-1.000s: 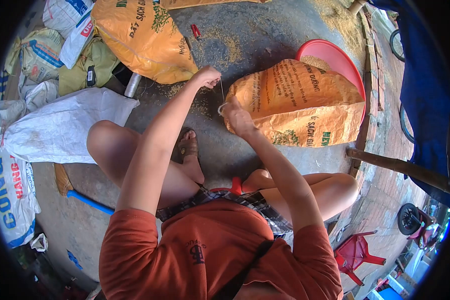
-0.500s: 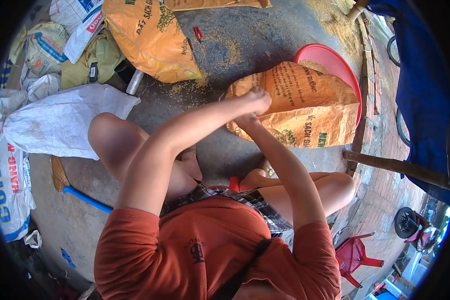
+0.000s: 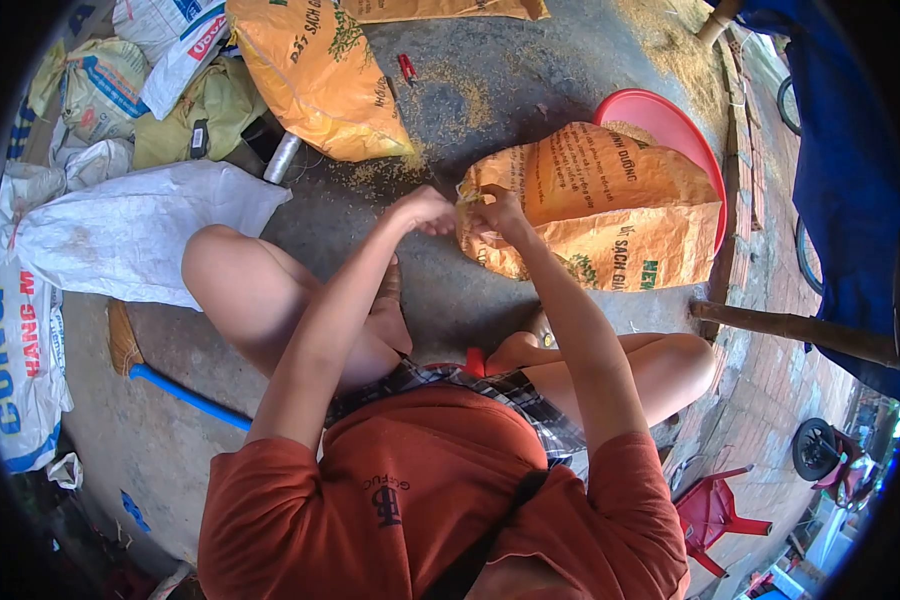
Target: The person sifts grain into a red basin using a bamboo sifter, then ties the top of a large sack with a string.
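Observation:
A filled orange printed sack (image 3: 610, 190) lies on its side in front of me, its gathered end toward my hands. My right hand (image 3: 500, 215) is closed on that end, thumb and fingers pinching the bunched material. Just left of it, apart from the sack, is my left hand (image 3: 426, 210), its fingers curled together. Whatever the left fingers hold, perhaps something thin, is too small to make out. A spool of white thread (image 3: 282, 158) stands on the floor to the left, near a second orange sack (image 3: 320, 85).
Red-handled snippers (image 3: 407, 68) lie among scattered grain (image 3: 460, 105). A pink basin (image 3: 660, 115) sits behind the sack. White sacks (image 3: 140, 235) and a blue-handled brush (image 3: 185, 395) are at left. A wooden pole (image 3: 800, 333) and red stool (image 3: 720, 515) are at right.
My left hand has swung left and away from the sack's end, where it had crossed over my right hand. My right hand stays at the sack, now in plain view.

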